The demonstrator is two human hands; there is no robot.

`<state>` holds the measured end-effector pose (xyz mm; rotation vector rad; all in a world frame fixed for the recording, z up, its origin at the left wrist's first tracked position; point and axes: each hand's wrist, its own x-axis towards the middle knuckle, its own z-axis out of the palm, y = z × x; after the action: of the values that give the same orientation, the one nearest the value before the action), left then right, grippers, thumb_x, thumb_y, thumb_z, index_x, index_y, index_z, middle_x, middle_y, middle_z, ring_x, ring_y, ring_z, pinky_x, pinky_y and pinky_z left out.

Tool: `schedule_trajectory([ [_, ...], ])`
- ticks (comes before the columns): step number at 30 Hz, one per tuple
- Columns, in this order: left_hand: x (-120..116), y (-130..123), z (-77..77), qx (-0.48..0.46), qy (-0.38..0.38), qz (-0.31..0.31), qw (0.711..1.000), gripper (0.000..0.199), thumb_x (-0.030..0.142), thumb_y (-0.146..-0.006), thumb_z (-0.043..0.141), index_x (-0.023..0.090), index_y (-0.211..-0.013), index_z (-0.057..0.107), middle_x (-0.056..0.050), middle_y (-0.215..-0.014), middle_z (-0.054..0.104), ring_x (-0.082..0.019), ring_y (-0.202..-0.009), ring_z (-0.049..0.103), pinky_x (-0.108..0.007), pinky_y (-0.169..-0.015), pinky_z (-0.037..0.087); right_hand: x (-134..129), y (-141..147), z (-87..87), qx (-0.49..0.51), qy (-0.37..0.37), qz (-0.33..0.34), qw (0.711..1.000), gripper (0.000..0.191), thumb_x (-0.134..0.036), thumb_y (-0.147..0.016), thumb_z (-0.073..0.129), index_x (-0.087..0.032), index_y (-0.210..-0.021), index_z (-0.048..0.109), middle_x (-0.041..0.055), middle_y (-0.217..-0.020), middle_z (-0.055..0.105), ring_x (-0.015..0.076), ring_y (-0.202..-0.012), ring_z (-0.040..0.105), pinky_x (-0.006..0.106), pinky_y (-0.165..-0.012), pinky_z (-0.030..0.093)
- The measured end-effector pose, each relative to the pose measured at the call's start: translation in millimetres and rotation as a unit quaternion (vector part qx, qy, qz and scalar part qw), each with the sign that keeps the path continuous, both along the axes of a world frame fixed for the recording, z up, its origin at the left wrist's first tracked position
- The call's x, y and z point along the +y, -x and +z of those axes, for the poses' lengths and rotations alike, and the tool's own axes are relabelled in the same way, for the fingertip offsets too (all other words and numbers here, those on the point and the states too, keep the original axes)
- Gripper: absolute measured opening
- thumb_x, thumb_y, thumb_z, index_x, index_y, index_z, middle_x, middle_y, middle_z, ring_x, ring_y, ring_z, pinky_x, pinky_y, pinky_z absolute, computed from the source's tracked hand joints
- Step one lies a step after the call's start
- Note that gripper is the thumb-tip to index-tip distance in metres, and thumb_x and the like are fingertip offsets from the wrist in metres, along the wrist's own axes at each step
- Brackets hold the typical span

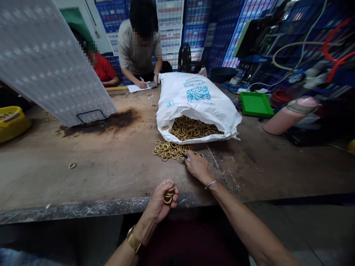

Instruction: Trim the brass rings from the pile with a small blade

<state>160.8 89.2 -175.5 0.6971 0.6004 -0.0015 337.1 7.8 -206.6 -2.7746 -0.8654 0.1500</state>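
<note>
A white woven sack point(199, 94) lies on the wooden table with its mouth toward me, full of brass-coloured rings point(191, 129). More rings point(169, 149) are heaped on the table just below the opening. My left hand point(164, 199), near the table's front edge, is curled round several rings. My right hand point(198, 166) is closed on a dark-tipped, pen-like tool point(186, 157), its tip at the right part of the heap. One single ring point(72, 165) lies apart at the left.
The wooden table point(116, 181) has a white ribbed panel point(55, 66) standing at left, beside a yellow basket point(13, 125). At right are a green tray point(256, 104) and pink bottle point(291, 114). Across the table a person point(141, 48) writes; another person point(104, 68) sits behind the panel.
</note>
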Motion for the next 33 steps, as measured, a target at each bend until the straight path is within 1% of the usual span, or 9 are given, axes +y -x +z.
schedule_trajectory([
  [6, 3.6, -1.6, -0.3, -0.005, 0.037, 0.003, 0.999, 0.03, 0.032, -0.067, 0.07, 0.012, -0.073, 0.049, -0.002, -0.072, 0.053, -0.008, -0.058, 0.051, -0.017, -0.043, 0.035, -7.6, -5.9, 0.7, 0.037, -0.031, 0.005, 0.999, 0.019, -0.033, -0.085, 0.052, -0.017, -0.096, 0.05, 0.0051, -0.079, 0.059, 0.0193, -0.07, 0.056, 0.024, -0.055, 0.028],
  [9, 2.0, -5.0, 0.7, -0.004, 0.018, 0.011, 1.0, 0.033, 0.032, -0.064, 0.073, 0.011, -0.073, 0.049, -0.003, -0.074, 0.054, -0.008, -0.059, 0.052, -0.016, -0.044, 0.037, -11.9, 0.5, 0.9, 0.093, -0.152, 0.022, 0.984, 0.01, -0.026, -0.081, 0.051, -0.017, -0.085, 0.05, 0.0011, -0.07, 0.053, 0.0149, -0.064, 0.049, 0.022, -0.055, 0.028],
  [12, -1.1, -9.0, -0.7, -0.003, -0.038, 0.034, 0.999, 0.035, 0.035, -0.064, 0.073, 0.012, -0.076, 0.049, -0.001, -0.07, 0.052, -0.006, -0.054, 0.047, -0.015, -0.041, 0.035, -11.3, 20.4, 2.1, 0.214, -0.322, 0.03, 0.922, 0.013, -0.028, -0.075, 0.053, -0.017, -0.075, 0.046, -0.0023, -0.063, 0.045, 0.0113, -0.057, 0.042, 0.02, -0.053, 0.03],
  [15, -3.9, -11.1, -5.6, 0.005, -0.138, 0.071, 0.988, 0.041, 0.042, -0.067, 0.069, 0.013, -0.09, 0.05, 0.002, -0.066, 0.05, -0.005, -0.048, 0.042, -0.014, -0.038, 0.032, -6.0, 47.6, 4.0, 0.363, -0.417, 0.02, 0.833, 0.025, -0.039, -0.073, 0.056, -0.017, -0.078, 0.044, -0.0047, -0.059, 0.043, 0.0087, -0.048, 0.037, 0.018, -0.047, 0.03],
  [19, -4.5, -10.5, -11.8, 0.028, -0.273, 0.079, 0.958, 0.047, 0.049, -0.073, 0.061, 0.013, -0.101, 0.05, 0.002, -0.064, 0.049, -0.005, -0.046, 0.041, -0.015, -0.037, 0.032, 1.6, 72.9, 6.4, 0.502, -0.463, 0.011, 0.73, 0.039, -0.05, -0.071, 0.06, -0.018, -0.081, 0.041, -0.0053, -0.056, 0.046, 0.0063, -0.04, 0.033, 0.017, -0.038, 0.026],
  [21, -3.3, -9.8, -12.9, 0.039, -0.295, 0.085, 0.951, 0.047, 0.05, -0.073, 0.06, 0.012, -0.099, 0.051, 0.002, -0.063, 0.05, -0.005, -0.046, 0.041, -0.015, -0.037, 0.033, 3.1, 76.9, 7.5, 0.537, -0.473, 0.013, 0.699, 0.043, -0.051, -0.068, 0.063, -0.017, -0.082, 0.041, -0.0049, -0.056, 0.047, 0.0054, -0.039, 0.033, 0.015, -0.037, 0.025],
  [24, -0.8, -8.7, -11.3, 0.036, -0.278, 0.102, 0.955, 0.049, 0.051, -0.073, 0.06, 0.012, -0.101, 0.05, 0.002, -0.061, 0.05, -0.005, -0.045, 0.041, -0.014, -0.038, 0.032, 1.4, 76.0, 8.7, 0.582, -0.467, 0.033, 0.665, 0.045, -0.051, -0.067, 0.067, -0.016, -0.08, 0.042, -0.005, -0.056, 0.046, 0.0039, -0.038, 0.032, 0.014, -0.035, 0.023],
  [29, 2.4, -7.6, -7.4, 0.014, -0.252, 0.05, 0.966, 0.044, 0.05, -0.072, 0.062, 0.011, -0.092, 0.054, 0.001, -0.06, 0.052, -0.005, -0.045, 0.04, -0.015, -0.039, 0.031, -4.1, 72.5, 9.6, 0.623, -0.447, 0.059, 0.639, 0.046, -0.049, -0.065, 0.071, -0.016, -0.077, 0.041, -0.0054, -0.056, 0.046, 0.003, -0.038, 0.031, 0.013, -0.035, 0.023],
  [33, 2.6, -7.8, -7.9, 0.043, -0.321, 0.064, 0.944, 0.036, 0.047, -0.074, 0.059, 0.013, -0.082, 0.054, 0.002, -0.054, 0.048, -0.006, -0.044, 0.039, -0.016, -0.041, 0.03, -4.0, 71.6, 7.4, 0.595, -0.431, 0.053, 0.676, 0.047, -0.054, -0.066, 0.067, -0.016, -0.076, 0.042, -0.0051, -0.054, 0.046, 0.0035, -0.037, 0.031, 0.014, -0.034, 0.022],
])
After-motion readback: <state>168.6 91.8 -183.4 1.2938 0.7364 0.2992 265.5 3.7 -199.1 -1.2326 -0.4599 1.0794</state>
